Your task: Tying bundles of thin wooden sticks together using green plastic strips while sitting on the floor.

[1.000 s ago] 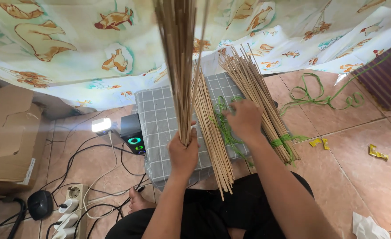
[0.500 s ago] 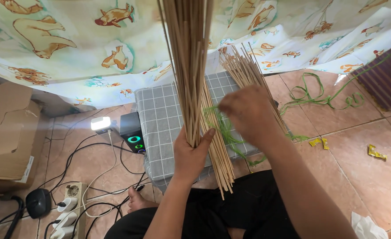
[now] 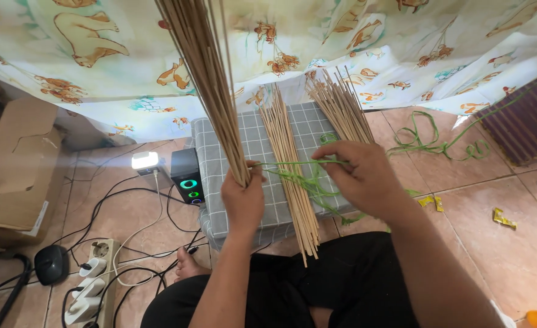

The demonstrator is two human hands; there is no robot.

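Over the checked cushion (image 3: 232, 152) edge — left hand (image 3: 243, 200) fingers clamp upright sticks (image 3: 204, 79), right hand (image 3: 359, 176) pinches green string (image 3: 292, 163).

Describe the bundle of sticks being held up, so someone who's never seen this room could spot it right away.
Start at the grey checked cushion on the tiled floor, below the animal-print curtain. Two loose piles of thin tan bamboo sticks lie flat on it. The held bundle of thin tan bamboo sticks is the only one standing upright, gripped at its base by the left hand and rising out of the picture.
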